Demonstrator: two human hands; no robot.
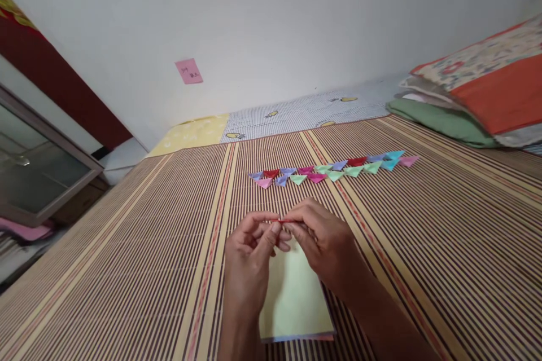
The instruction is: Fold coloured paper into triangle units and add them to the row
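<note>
Between the fingertips of both hands is a small red piece of folded paper (279, 221), seen nearly edge-on and mostly covered by fingers. My left hand (254, 245) pinches its left end with thumb and forefinger. At its right end, my right hand (324, 237) pinches it the same way. Beneath the hands lies a stack of paper sheets (298, 293), pale yellow-green on top with blue and pink edges showing below. Beyond the hands, small folded paper triangles (317, 177) in pink, red, blue, green and cyan lie in two rows.
A striped bamboo mat (161, 259) covers the surface. Folded bedding (495, 90) is piled at the far right. Along the wall runs a checked cloth (292, 113) beside a yellow one (190, 134). A pink note (189, 71) is on the wall. A glass-fronted cabinet (42, 163) stands left.
</note>
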